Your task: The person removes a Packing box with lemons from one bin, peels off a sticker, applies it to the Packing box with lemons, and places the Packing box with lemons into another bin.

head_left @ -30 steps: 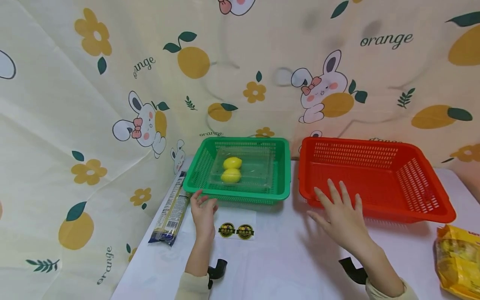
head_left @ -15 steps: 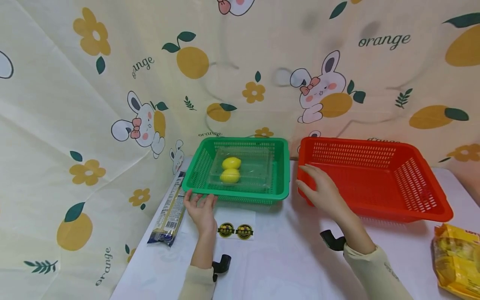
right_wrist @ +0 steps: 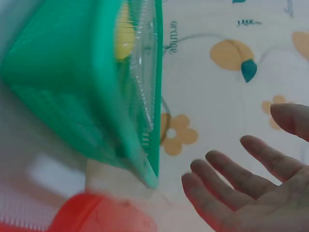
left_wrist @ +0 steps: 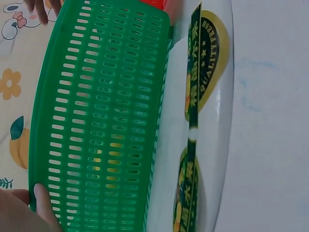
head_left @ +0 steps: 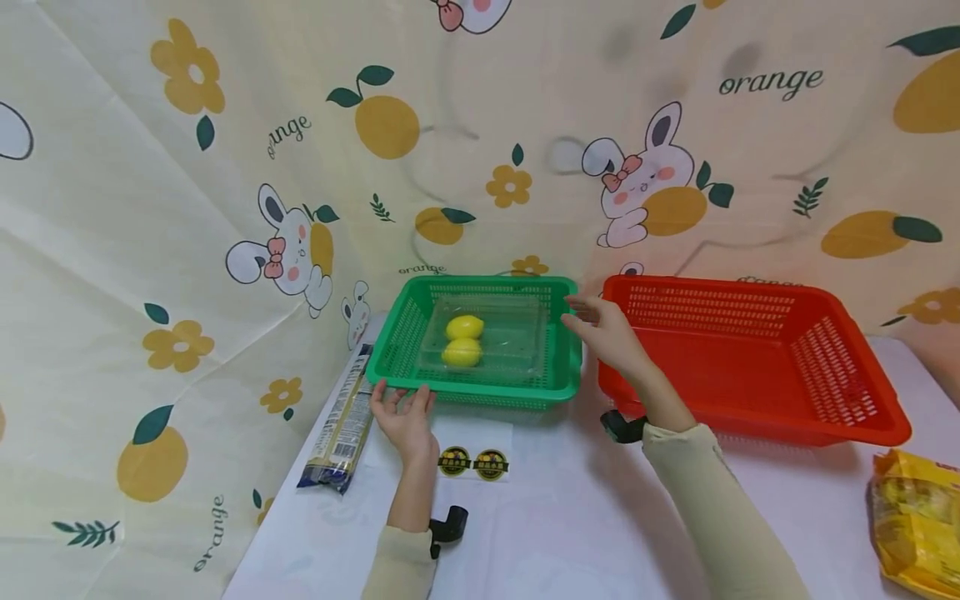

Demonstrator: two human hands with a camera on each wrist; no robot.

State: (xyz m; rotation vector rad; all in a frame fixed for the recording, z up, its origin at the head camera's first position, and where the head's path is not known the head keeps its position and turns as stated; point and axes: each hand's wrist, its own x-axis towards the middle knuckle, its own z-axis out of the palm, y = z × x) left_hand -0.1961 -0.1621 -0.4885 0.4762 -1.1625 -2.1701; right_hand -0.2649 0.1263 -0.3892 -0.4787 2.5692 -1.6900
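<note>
A green basket [head_left: 480,390] stands at the back left of the table. Inside it lies a clear plastic container [head_left: 517,333] with two lemons [head_left: 462,352]; whether they sit in or under it I cannot tell. My left hand [head_left: 407,429] reaches the basket's front left corner with loosely bent fingers. In the left wrist view its fingers [left_wrist: 42,198] are at the rim and outer wall. My right hand [head_left: 609,332] is at the basket's right rim, fingers extended. The right wrist view shows those fingers [right_wrist: 260,157] spread, with a gap to the basket.
To the right stands a red basket [head_left: 750,425], partly behind my right arm. A long dark and gold packet [head_left: 341,433] lies left of the green basket. Two round stickers [head_left: 472,463] lie in front on a white sheet. A yellow bag [head_left: 915,517] is at the far right.
My right hand has moved left from the red basket to the green basket's right side. My left hand has shifted slightly to the green basket's front rim. The baskets have stayed put.
</note>
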